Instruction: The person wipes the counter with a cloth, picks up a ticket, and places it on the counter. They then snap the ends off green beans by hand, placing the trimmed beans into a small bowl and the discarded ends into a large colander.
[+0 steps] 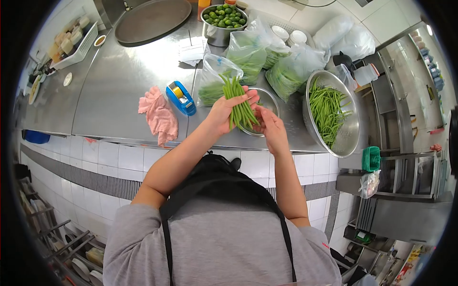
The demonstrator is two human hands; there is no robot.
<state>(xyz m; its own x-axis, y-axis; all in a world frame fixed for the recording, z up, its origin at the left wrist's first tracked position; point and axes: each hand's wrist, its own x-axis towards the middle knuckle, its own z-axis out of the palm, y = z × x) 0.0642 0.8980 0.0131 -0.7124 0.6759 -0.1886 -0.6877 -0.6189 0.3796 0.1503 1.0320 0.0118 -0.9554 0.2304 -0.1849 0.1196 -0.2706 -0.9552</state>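
Observation:
A bunch of green beans (234,97) lies across the palm of my left hand (224,110), with the thumb closed over it. My right hand (271,125) is at the lower ends of the beans, its fingers bent; whether they pinch a bean tip is hard to make out. Below both hands stands a small metal bowl (273,102), partly hidden by them. To the right, a large metal colander (352,124) holds many loose green beans (328,112). Behind my left hand sits a clear plastic bag (210,78) with green beans inside.
A blue tape dispenser (181,98) and a pink cloth (160,117) lie left of my hands. More filled bags (291,71) stand behind, near a pot of limes (224,34). A round dark tray (152,21) is at the back. The steel counter's front edge (214,145) runs before me.

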